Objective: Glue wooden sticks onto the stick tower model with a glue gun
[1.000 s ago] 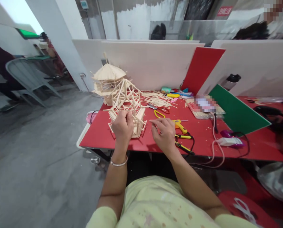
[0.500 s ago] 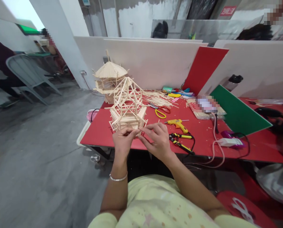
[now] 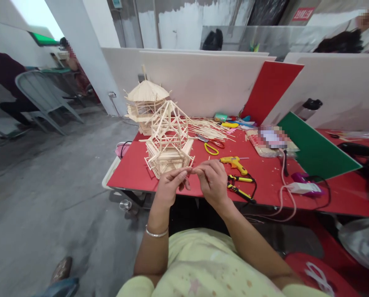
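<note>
My left hand (image 3: 171,185) and my right hand (image 3: 213,181) meet fingertip to fingertip just in front of a pale stick-built pavilion model (image 3: 169,140). Both are closed in a pinch, and whatever lies between the fingertips is too small to make out. The model stands on the red tabletop (image 3: 127,173), its upper frame of thin sticks bare. Behind it is a second stick model (image 3: 147,93) with a covered, pointed roof. To the right of my right hand lie a yellow glue gun (image 3: 235,163) and yellow-black pliers (image 3: 240,187).
Loose sticks (image 3: 211,128) lie in a pile behind the scissors (image 3: 214,146). A green board (image 3: 317,148) leans at the right, near a white-purple device (image 3: 305,188) with cables. White panels (image 3: 203,82) line the table's back. A person's shoe (image 3: 62,269) shows on the floor at left.
My hands have shifted slightly right and away from the model's front edge, fingertips now together. The view has turned a little left. A foot has come into view at lower left.
</note>
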Tool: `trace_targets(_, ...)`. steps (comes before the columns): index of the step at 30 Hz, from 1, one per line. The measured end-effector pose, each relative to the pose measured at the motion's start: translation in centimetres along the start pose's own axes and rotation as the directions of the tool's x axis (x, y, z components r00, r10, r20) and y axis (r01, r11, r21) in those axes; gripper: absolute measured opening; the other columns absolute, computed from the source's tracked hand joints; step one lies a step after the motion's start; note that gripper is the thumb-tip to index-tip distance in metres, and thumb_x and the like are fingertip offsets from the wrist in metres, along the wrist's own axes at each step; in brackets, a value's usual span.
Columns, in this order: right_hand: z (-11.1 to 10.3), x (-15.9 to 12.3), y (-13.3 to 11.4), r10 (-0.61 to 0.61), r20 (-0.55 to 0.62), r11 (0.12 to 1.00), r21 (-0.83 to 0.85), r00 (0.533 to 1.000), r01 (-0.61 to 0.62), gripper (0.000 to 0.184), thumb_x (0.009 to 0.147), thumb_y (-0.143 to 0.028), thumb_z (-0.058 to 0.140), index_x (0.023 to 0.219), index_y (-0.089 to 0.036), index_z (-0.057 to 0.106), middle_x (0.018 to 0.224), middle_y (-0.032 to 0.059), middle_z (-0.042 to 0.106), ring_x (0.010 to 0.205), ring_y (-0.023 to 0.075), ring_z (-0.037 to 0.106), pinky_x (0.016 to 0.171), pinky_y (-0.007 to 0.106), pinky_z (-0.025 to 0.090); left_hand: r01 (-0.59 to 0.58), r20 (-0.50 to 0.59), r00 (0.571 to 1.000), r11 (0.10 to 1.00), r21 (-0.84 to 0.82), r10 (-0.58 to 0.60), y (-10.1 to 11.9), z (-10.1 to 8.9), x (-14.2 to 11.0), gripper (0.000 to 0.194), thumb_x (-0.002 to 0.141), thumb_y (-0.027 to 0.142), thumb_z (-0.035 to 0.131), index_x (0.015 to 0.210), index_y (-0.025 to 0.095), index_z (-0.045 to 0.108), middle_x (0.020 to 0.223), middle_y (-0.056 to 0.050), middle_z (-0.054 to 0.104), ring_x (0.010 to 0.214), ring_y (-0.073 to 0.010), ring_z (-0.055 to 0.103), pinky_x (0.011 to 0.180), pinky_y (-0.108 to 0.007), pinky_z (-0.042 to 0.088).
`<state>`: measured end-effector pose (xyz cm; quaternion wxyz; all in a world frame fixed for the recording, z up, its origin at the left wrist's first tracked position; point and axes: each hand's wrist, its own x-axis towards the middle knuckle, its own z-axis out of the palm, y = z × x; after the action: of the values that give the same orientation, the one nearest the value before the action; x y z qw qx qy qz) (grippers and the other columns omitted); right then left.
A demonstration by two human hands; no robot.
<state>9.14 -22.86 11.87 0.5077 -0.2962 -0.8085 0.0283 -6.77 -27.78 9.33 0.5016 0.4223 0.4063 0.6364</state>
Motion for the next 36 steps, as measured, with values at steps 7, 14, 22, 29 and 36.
trace_targets(7, -0.5, -0.4, 0.6, -0.141, 0.034, 0.982, -0.119, 0.989, 0.144, 0.013, 0.093, -0.023, 0.071, 0.104, -0.029, 0.074, 0.088, 0.0003, 0.073, 0.081, 0.0186, 0.059, 0.078, 0.038, 0.04, -0.007, -0.029, 1.0, 0.997, 0.075, 0.009, 0.4, 0.5, -0.4, 0.03, 0.079, 0.022, 0.072, 0.108, 0.017, 0.081, 0.062, -0.001, 0.069, 0.055, -0.0116, 0.058, 0.053, -0.023, 0.039)
trace_targets(14, -0.7, -0.1, 0.2, -0.01, -0.06, 0.998, -0.064, 0.998, 0.006, 0.017, 0.1, -0.024, 0.056, 0.084, -0.023, 0.062, 0.083, 0.0039, 0.066, 0.08, 0.0192, 0.059, 0.077, 0.037, 0.041, -0.025, -0.07, 0.997, 0.998, 0.059, 0.029, 0.5, 1.1, -0.2, 0.032, 0.079, 0.034, 0.078, 0.107, 0.018, 0.078, 0.084, -0.005, 0.076, 0.058, -0.0119, 0.061, 0.051, -0.024, 0.043)
trace_targets(22, -1.7, -0.8, 3.5, 0.002, -0.097, 0.973, -0.229, 0.995, -0.025, 0.036, 0.096, -0.023, 0.063, 0.062, -0.022, 0.052, 0.062, 0.0001, 0.054, 0.065, 0.0164, 0.05, 0.069, 0.035, 0.038, -0.053, -0.179, 0.978, 0.951, 0.303, 0.111, 0.0, -0.8, -0.4, 0.051, 0.087, 0.057, 0.07, 0.059, 0.018, 0.054, 0.046, 0.006, 0.043, 0.044, -0.0071, 0.039, 0.046, -0.022, 0.032)
trace_targets(29, -1.4, -1.2, 4.2, -0.029, -0.049, 0.999, -0.03, 0.998, 0.027, 0.022, 0.089, -0.022, 0.073, 0.11, -0.028, 0.077, 0.09, 0.0043, 0.072, 0.083, 0.0212, 0.064, 0.078, 0.038, 0.05, -0.017, -0.115, 0.993, 0.988, 0.155, 0.035, -0.8, 0.7, 0.1, 0.037, 0.081, 0.05, 0.076, 0.09, 0.014, 0.076, 0.08, -0.008, 0.076, 0.056, -0.0146, 0.066, 0.059, -0.028, 0.052)
trace_targets(36, -0.6, -1.9, 3.3, -0.254, 0.101, 0.962, -0.078, 0.962, 0.263, 0.033, 0.087, -0.015, 0.075, 0.117, -0.03, 0.075, 0.09, 0.0028, 0.076, 0.079, 0.0197, 0.061, 0.076, 0.036, 0.047, -0.031, 0.057, 0.998, 0.976, 0.216, 0.019, -0.2, 1.4, -0.3, 0.047, 0.093, 0.057, 0.061, 0.087, 0.014, 0.077, 0.08, -0.008, 0.074, 0.057, -0.0125, 0.062, 0.057, -0.025, 0.05)
